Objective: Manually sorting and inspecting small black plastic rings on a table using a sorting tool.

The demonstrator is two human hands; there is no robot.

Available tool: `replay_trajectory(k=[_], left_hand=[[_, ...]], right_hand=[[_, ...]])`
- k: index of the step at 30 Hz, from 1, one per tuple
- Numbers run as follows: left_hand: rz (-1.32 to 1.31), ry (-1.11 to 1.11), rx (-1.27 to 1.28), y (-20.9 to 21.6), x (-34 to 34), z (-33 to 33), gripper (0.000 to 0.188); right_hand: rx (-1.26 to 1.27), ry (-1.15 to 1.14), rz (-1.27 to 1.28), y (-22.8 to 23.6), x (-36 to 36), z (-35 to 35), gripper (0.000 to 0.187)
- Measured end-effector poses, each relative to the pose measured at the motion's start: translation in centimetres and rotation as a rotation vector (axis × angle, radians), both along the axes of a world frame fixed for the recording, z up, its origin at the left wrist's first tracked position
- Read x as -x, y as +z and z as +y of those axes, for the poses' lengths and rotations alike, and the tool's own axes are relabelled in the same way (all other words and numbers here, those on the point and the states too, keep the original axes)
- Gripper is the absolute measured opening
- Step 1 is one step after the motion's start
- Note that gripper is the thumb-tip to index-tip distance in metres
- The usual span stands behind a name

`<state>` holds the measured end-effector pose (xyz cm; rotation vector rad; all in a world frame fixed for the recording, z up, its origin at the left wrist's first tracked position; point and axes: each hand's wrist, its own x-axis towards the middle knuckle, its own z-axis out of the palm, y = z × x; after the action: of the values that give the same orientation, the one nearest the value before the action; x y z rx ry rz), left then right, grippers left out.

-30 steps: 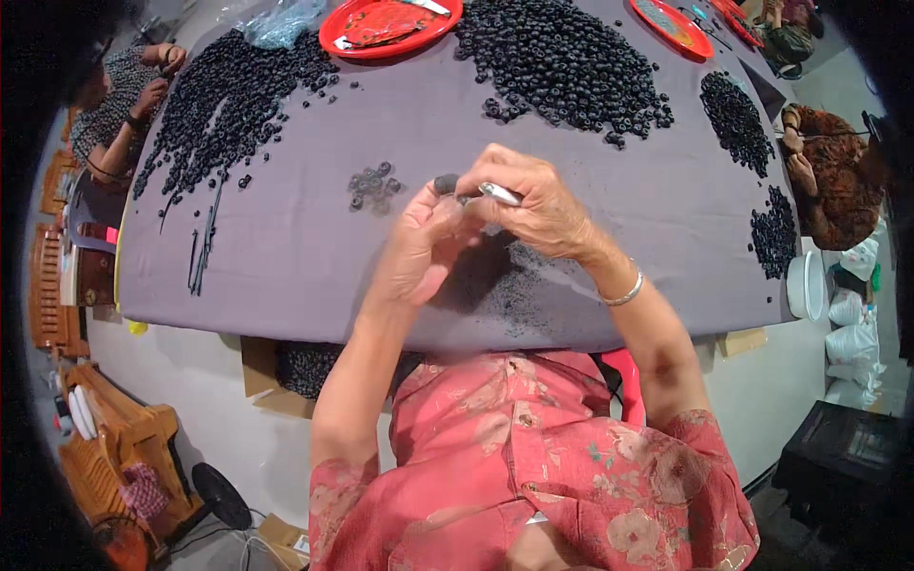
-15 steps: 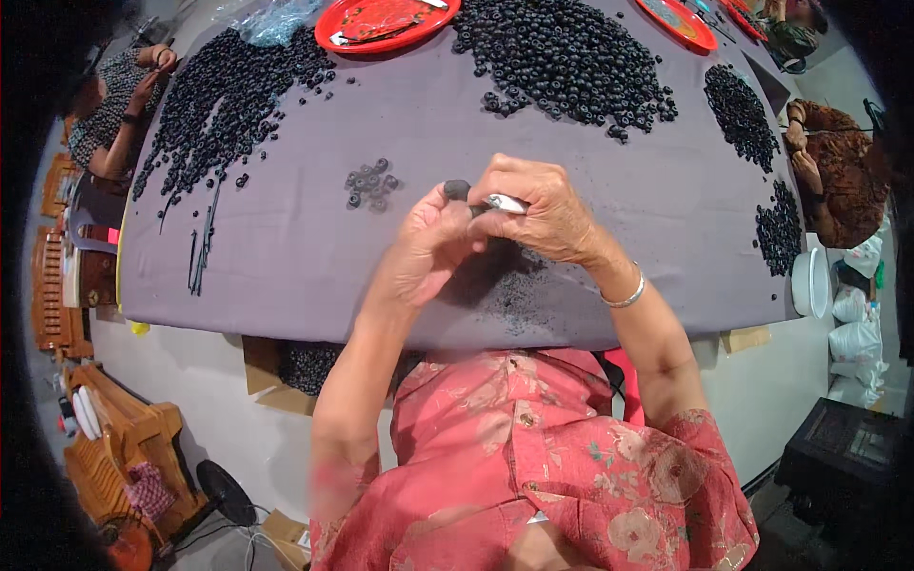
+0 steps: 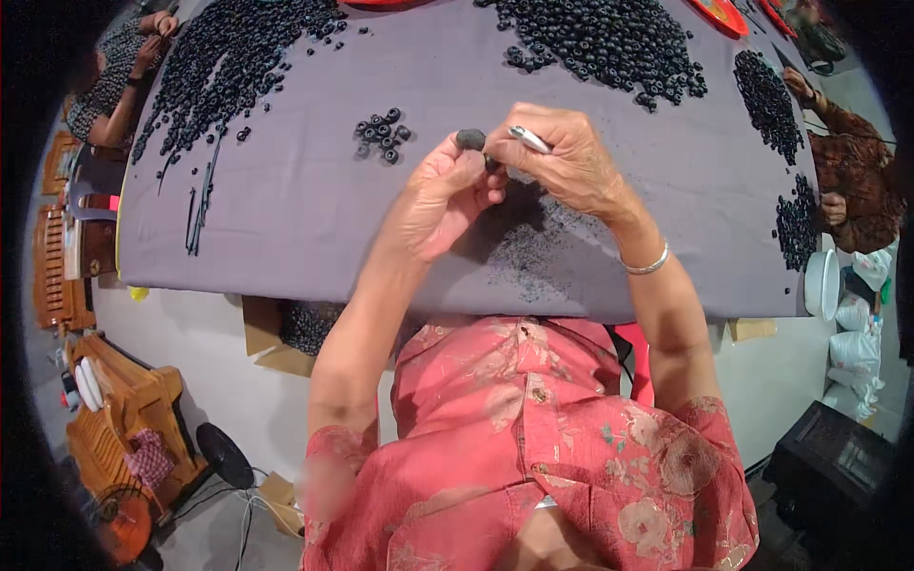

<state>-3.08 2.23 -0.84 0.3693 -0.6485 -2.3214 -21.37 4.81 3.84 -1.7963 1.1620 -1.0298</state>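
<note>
My left hand (image 3: 440, 205) is closed over the near part of the table, pinching a black bead (image 3: 491, 164) between thumb and fingers. A dark cover (image 3: 470, 139) sits on one of its fingertips. My right hand (image 3: 571, 162) meets it from the right, its fingers wrapped around a slim tool with a white and silver handle (image 3: 530, 140). The tool's working end is hidden by my fingers, so its kind does not show. Dark fine shavings (image 3: 533, 252) lie scattered on the cloth below both hands. A small cluster of black beads (image 3: 383, 133) rests left of my left hand.
Large heaps of black beads lie at the far left (image 3: 238, 57) and far middle (image 3: 609, 48). Smaller heaps (image 3: 766, 105) line the right edge. Thin dark rods (image 3: 202, 214) lie at left. A white basin (image 3: 821, 284) is at the right edge. Other people sit left and right.
The view has shifted, so the table sits higher in the picture. Both hands stay together, and the tool's handle is tilted more. The person at right has moved their hands apart.
</note>
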Motion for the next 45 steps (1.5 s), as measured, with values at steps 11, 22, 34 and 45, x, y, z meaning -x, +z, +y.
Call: replay_trajectory(k=[11, 22, 34, 45], left_hand=[[0.047, 0.053, -0.019, -0.4, -0.6, -0.2, 0.020], [-0.013, 0.071, -0.018, 0.0, -0.3, 0.0, 0.020], [-0.046, 0.075, 0.044, -0.3, -0.5, -0.5, 0.021], [-0.086, -0.009, 0.059, 0.2, 0.7, 0.9, 0.032]], right_hand=[[0.367, -0.127, 0.320, -0.1, -0.5, 1.6, 0.020], [0.474, -0.159, 0.396, -0.2, -0.4, 1.4, 0.020], [0.371, -0.185, 0.360, -0.8, -0.5, 1.3, 0.016], [0.181, -0.316, 0.130, -0.8, 0.1, 0.8, 0.022]])
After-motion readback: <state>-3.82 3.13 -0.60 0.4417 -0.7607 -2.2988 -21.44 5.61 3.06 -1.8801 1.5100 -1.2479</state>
